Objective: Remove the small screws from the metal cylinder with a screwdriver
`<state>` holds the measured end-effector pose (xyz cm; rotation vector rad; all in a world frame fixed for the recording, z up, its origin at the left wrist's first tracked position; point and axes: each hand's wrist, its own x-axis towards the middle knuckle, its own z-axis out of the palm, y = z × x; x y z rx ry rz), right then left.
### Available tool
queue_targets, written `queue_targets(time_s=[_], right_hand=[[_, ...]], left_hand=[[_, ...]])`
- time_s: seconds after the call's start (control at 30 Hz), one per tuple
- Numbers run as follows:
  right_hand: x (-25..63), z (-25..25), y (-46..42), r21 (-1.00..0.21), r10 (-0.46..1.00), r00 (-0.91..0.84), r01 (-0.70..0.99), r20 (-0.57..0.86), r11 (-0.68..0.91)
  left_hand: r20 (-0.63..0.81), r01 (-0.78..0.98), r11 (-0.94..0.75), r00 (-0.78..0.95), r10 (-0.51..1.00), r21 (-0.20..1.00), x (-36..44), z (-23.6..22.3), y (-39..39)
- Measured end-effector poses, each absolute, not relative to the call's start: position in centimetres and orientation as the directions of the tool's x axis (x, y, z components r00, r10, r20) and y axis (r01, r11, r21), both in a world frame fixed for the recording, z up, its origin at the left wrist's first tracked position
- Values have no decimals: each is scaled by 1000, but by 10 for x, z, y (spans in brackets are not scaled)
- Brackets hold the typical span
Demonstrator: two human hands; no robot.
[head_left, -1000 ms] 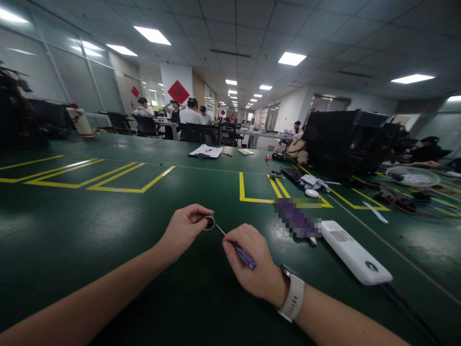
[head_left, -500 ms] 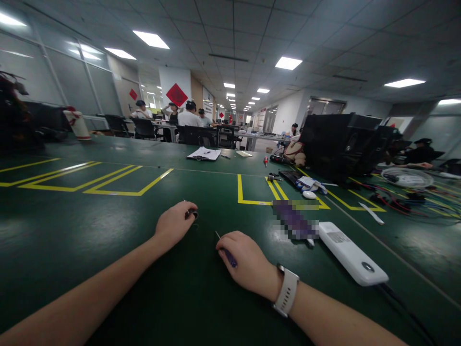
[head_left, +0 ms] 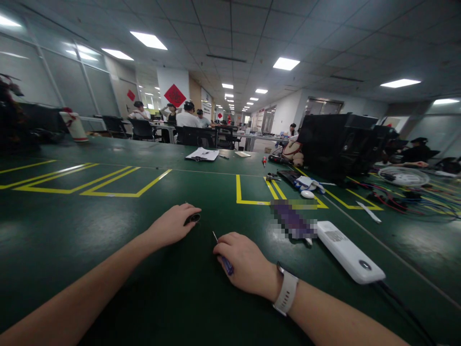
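Note:
My left hand [head_left: 175,222] is closed around a small dark round part [head_left: 195,218] with a ring-like end. Its kind is hard to make out, since the fingers cover most of it. To the right, my right hand [head_left: 239,257] grips a screwdriver [head_left: 227,265] by its blue-purple handle. The thin metal shaft [head_left: 215,236] points up and away, toward the left hand, without touching the dark part. Both hands are low over the green table [head_left: 173,298].
Right of my hands lie a blurred-out purple item [head_left: 293,220] and a white power-bank-like device [head_left: 349,252] with a black cable. Beyond are a white mouse-like object [head_left: 307,194], a clipboard [head_left: 202,154], black cases [head_left: 334,146] and tangled wires [head_left: 410,198]. People sit in the background.
My left hand has turned a little, and the dark part's ring end shows more. The screwdriver has tilted slightly in my right hand, so more of its handle shows.

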<state>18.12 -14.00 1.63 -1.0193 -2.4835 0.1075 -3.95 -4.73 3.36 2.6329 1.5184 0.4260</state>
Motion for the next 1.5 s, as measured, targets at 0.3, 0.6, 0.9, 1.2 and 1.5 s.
queue_targets(time_s=[0.3, 0.6, 0.9, 1.2, 1.5], right_hand=[[183, 17, -141, -218, 680, -644, 650, 351, 728], [183, 17, -140, -220, 685, -647, 653, 335, 725], [181, 16, -141, -277, 715, -612, 661, 339, 698], [178, 23, -151, -460, 698, -407, 541, 589, 704], [176, 18, -148, -720, 843, -185, 448, 506, 530]], left_hand=[[193, 874, -449, 416, 889, 186, -40, 37, -47], [275, 846, -414, 333, 902, 335, -29, 16, -43], [400, 824, -428, 273, 875, 372, -20, 12, -49], [383, 767, -453, 292, 877, 454, -7, 5, -60], [473, 684, -567, 352, 807, 459, 8, 8, -39]])
